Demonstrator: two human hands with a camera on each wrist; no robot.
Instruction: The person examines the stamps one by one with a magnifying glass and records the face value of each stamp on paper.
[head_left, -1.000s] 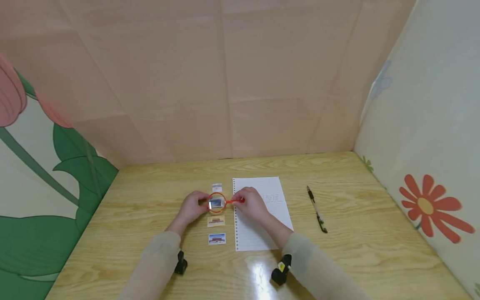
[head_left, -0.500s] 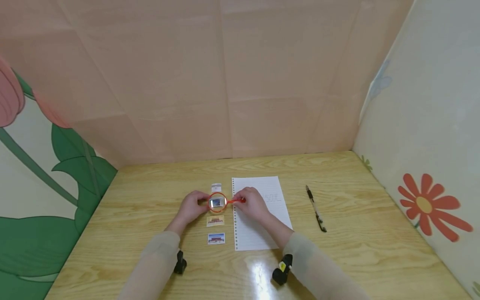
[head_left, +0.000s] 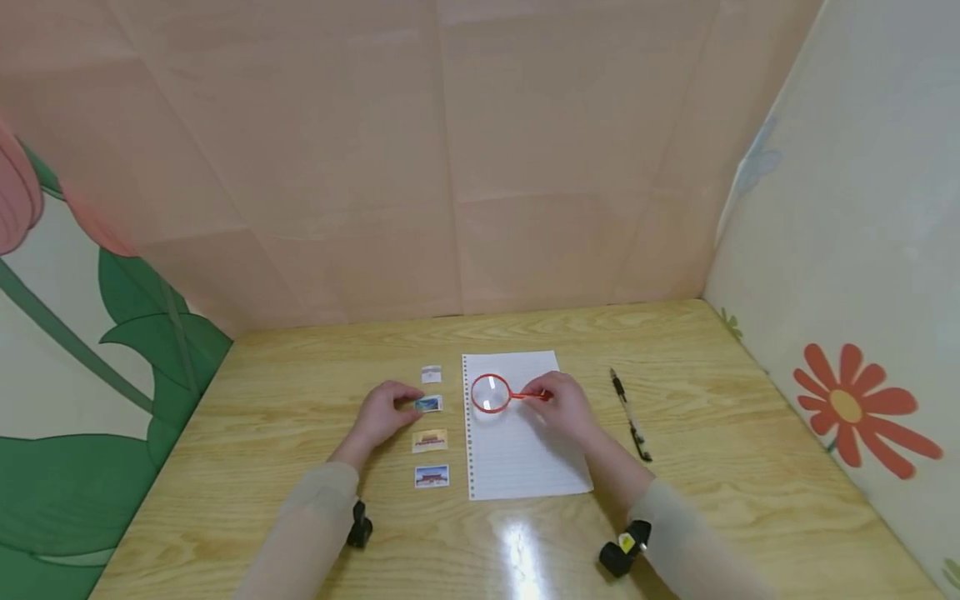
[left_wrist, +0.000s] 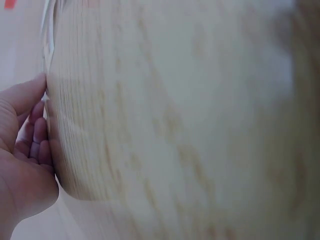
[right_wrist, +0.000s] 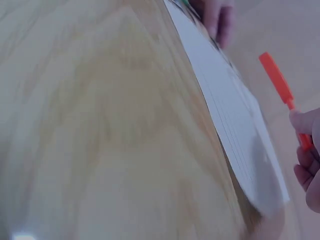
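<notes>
The fingers of the right hand (head_left: pixel 561 406) pinch the handle of a red magnifying glass (head_left: pixel 491 393); its round lens is to the left of them, above the lined paper (head_left: pixel 517 458). This hand covers part of the page, and the end of the handle is partly hidden by the fingers. In the right wrist view the rim shows only as a thin orange-red strip, and the other hand is cut off by the upper border.

The fingers of the left hand (head_left: pixel 384 414) are bent at the left end of a small blue-green card (head_left: pixel 430 404) and cover its edge; whether they grip it or only touch it, I cannot tell. In the left wrist view this hand is cut off at the side.

Just beyond these fingers lies a pale card (head_left: pixel 431 374), its print too faint to make out. Nearer to the person are a yellow card (head_left: pixel 430 442) and a card with a red building (head_left: pixel 432 477); their small lettering cannot be read. A pen (head_left: pixel 628 412) lies on the surface (head_left: pixel 300 375), to the right of the right fingers.
</notes>
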